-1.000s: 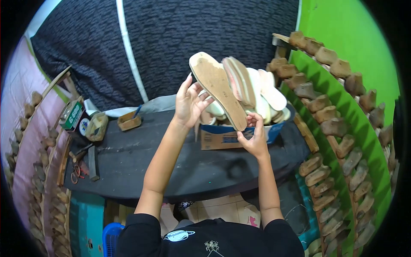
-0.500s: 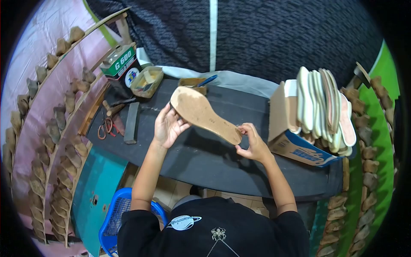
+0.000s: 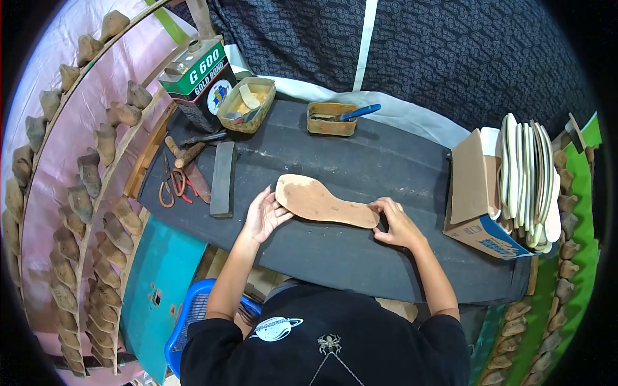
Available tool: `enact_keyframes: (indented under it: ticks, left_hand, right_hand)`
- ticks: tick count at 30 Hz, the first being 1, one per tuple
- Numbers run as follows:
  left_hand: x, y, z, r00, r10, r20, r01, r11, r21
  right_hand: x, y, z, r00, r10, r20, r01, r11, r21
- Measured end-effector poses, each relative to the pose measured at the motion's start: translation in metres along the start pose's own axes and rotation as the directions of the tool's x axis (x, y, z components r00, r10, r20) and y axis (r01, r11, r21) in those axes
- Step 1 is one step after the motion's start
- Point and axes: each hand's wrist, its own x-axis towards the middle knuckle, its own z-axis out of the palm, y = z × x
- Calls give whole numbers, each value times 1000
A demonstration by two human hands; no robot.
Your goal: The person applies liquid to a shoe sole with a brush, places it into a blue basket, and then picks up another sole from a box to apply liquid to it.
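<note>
A tan shoe insole [image 3: 322,202], with a paler patch at its broad toe end, lies level, low over the black tabletop. My right hand [image 3: 398,225] pinches the narrow heel end, thumb on the near edge and fingers across the far side. At the toe end, my left hand [image 3: 262,216] is turned palm up with its fingers stretched apart, fingertips right at the insole's edge. Small dark marks show on the insole's upper face.
On the left lie a whetstone-like grey block [image 3: 223,180], scissors [image 3: 171,183] and a hammer [image 3: 183,154]. Behind them stand a glue can [image 3: 199,83] and a tub [image 3: 246,106]. A small tray [image 3: 331,122] holds a blue-handled brush [image 3: 360,112]. At right, a carton [image 3: 473,186] is packed with insoles.
The insole has come down from in front of me to low over the tabletop, both hands moving with it. My left fingers have loosened at the toe end; the view has shifted.
</note>
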Motion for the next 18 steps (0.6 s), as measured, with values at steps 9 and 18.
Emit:
enact_keyframes:
  ticks: [9,18]
  left_hand:
    - [15,9,-11,984,104,-148,-47,937,347]
    - [27,10,-7,986,109,-126,-57,931,360]
  right_hand:
    - [6,-1,-5,998,22,51,-20,999,-40]
    - [57,20,-30,975,-126,-185,150,981,121]
